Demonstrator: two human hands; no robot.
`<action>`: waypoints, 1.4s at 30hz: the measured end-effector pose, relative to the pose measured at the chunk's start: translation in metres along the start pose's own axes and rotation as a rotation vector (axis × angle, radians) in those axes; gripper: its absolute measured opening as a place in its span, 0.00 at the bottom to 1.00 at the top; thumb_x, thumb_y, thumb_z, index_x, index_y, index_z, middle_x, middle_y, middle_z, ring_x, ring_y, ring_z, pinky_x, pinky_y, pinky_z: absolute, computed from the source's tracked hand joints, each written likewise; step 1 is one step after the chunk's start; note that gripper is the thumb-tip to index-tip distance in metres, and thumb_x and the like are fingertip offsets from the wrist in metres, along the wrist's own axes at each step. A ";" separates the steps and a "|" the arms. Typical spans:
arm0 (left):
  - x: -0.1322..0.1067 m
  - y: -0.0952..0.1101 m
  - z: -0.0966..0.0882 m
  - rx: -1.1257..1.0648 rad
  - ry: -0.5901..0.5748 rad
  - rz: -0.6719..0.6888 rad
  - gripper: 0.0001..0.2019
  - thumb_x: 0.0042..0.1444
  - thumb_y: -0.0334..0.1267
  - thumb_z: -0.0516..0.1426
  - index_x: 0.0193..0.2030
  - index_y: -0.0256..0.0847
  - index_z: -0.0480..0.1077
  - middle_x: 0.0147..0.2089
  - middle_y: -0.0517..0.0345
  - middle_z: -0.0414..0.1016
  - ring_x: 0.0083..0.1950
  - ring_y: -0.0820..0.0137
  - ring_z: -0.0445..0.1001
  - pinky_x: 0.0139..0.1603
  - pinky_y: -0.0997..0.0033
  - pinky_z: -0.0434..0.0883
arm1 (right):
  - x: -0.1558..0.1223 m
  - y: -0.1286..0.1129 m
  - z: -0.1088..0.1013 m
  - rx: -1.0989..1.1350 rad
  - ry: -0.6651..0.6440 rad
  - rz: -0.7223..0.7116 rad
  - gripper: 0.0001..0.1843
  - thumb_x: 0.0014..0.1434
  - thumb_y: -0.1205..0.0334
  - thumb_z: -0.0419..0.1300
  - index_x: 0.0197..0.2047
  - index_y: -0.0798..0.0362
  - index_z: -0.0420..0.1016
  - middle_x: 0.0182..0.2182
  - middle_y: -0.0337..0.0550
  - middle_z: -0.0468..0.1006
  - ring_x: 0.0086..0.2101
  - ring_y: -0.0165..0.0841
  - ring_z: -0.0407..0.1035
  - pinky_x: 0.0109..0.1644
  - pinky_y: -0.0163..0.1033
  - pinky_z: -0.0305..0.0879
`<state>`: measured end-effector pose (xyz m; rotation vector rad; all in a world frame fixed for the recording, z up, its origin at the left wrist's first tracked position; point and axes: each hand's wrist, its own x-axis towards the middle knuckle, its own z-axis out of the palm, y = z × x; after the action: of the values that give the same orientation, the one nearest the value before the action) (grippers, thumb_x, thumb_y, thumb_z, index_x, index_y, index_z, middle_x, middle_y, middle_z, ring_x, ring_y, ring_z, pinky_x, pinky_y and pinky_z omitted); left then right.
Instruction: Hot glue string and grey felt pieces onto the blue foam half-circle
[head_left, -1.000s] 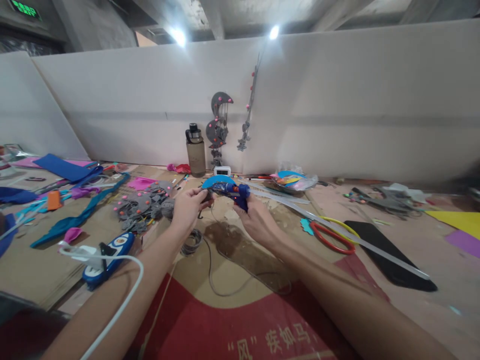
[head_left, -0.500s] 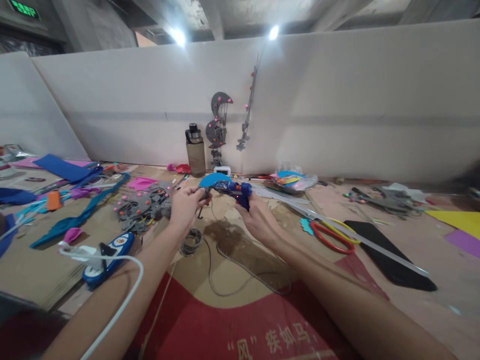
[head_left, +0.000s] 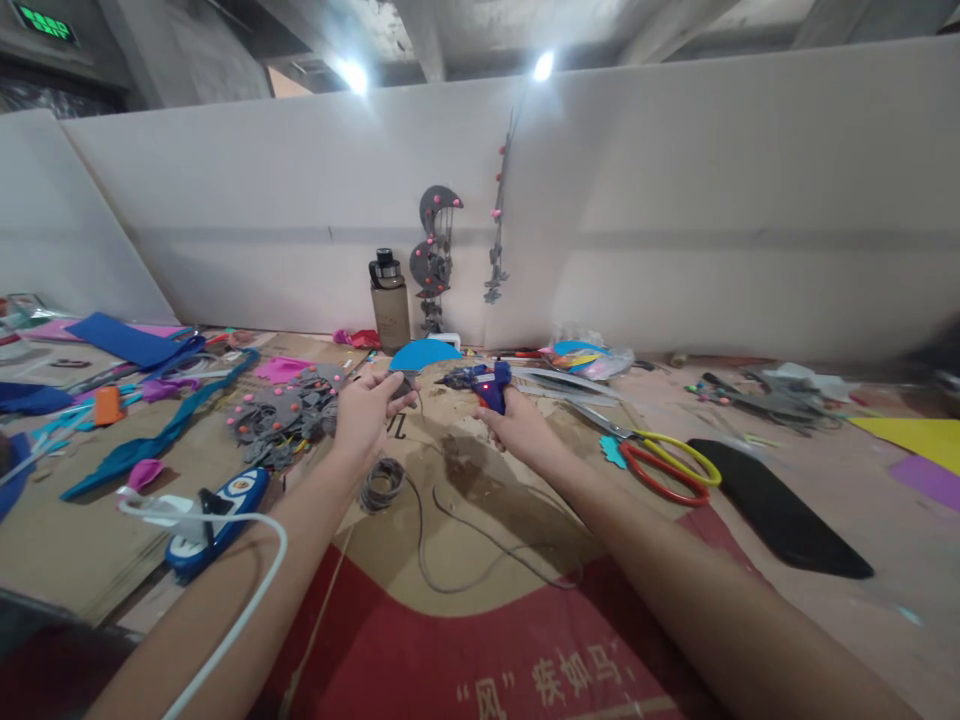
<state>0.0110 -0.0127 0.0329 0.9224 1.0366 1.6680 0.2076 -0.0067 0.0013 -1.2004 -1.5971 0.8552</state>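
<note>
My right hand is wrapped round the handle of a blue hot glue gun, whose nozzle points left. A small red light glows on its body. In my left hand, the thumb and fingers pinch a small grey felt piece, partly hidden by the fingers. A thin grey cord hangs by it. Between nozzle and felt piece there is a gap. Below my hands lies a coil of grey cord, its loose length trailing right over the cardboard. A blue half-round sheet lies behind.
Grey felt shapes with pink dots are heaped at left, near a blue power strip with a white cable. A bottle stands by the white wall panel. Scissors and a black flat object lie at right.
The glue gun has drawn back to the right, away from the grey felt piece. My left hand has shifted slightly left, still pinching the piece.
</note>
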 end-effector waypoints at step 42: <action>-0.028 -0.011 0.025 0.053 -0.037 -0.058 0.10 0.42 0.36 0.62 0.30 0.37 0.66 0.29 0.58 0.75 0.30 0.69 0.77 0.32 0.70 0.76 | -0.009 -0.018 0.039 0.495 0.189 0.120 0.13 0.48 0.52 0.60 0.29 0.54 0.72 0.24 0.36 0.71 0.25 0.26 0.59 0.30 0.33 0.55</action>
<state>0.0454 -0.0313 0.0288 0.9452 1.0768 1.5770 0.1660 -0.0204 0.0022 -0.9893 -1.0836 1.1008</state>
